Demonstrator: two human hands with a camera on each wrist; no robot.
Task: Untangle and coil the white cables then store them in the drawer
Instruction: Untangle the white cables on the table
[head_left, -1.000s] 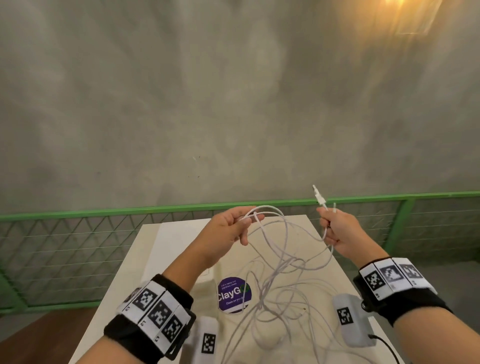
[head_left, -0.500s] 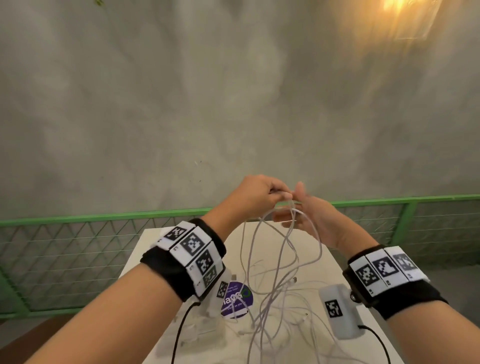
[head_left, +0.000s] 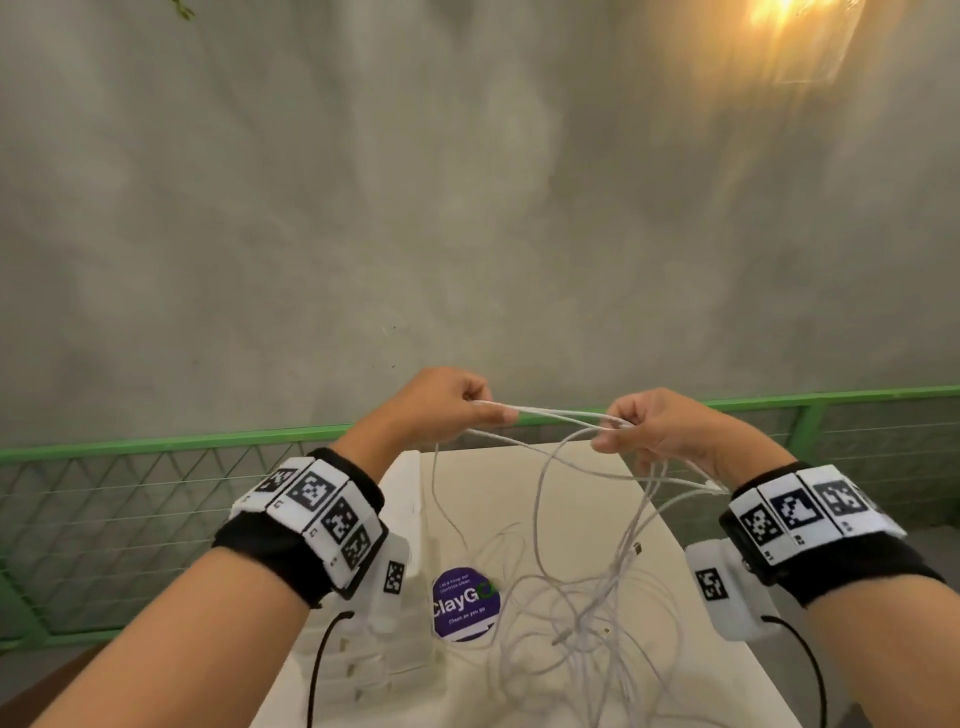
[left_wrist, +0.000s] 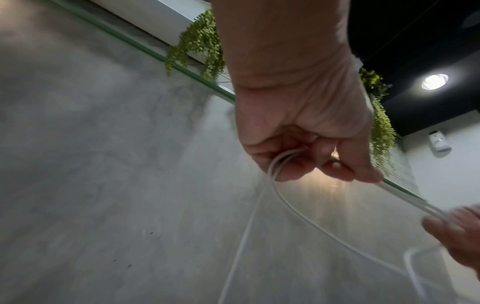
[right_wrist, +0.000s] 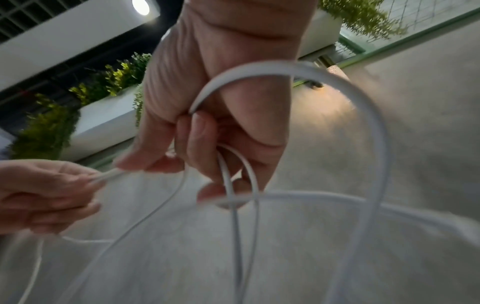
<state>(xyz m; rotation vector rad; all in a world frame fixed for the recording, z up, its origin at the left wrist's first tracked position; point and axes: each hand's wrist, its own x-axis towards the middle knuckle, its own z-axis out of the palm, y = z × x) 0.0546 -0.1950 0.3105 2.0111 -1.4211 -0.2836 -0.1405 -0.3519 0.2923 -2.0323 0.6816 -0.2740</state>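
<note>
Both grips are closing on one stretched strand, left hand (head_left: 441, 408) and right hand (head_left: 657, 431) pulling white cables (head_left: 582, 597) from the tangle lying at 6 o'clock on the worktop (head_left: 691, 670), so untangling is underway; next likely needs freeing an end.

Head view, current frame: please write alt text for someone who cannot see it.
Two raised hands stretch a doubled run of white cable between them, the left hand pinching one end and the right hand gripping the other. More white cable hangs down to a tangled heap on the white table, beside a round purple sticker.
</note>
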